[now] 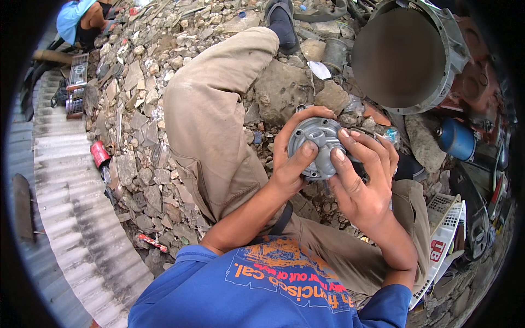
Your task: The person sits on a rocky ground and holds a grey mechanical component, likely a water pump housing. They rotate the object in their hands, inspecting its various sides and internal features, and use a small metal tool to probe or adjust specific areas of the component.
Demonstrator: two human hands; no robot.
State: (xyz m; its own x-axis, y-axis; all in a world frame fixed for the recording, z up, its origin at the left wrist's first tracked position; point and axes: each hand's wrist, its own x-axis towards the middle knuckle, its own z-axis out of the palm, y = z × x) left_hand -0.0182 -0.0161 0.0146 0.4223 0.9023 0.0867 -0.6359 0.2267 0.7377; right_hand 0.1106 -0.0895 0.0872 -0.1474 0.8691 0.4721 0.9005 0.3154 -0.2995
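Presently both hands grasp one grey metal pump housing point(319, 146) above the person's lap: left hand point(293, 158) wraps its left rim, thumb pressed on the face; right hand point(365, 180) clasps its right side, over stony rubble point(142, 136)

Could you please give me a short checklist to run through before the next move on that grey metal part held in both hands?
1. Left hand has a firm grip on the grey part, thumb across its face: ok.
2. Right hand supports the part from the other side, fingertips on its face: ok.
3. Part is clear of the rubble, held above the knee: ok.
4. Face of the part is turned toward the camera for viewing: ok.
5. Underside of the part and anything attached there: cannot tell, hidden by the hands.
6. A flat place nearby to set it down: not ok, only loose stones and the slanted corrugated sheet.
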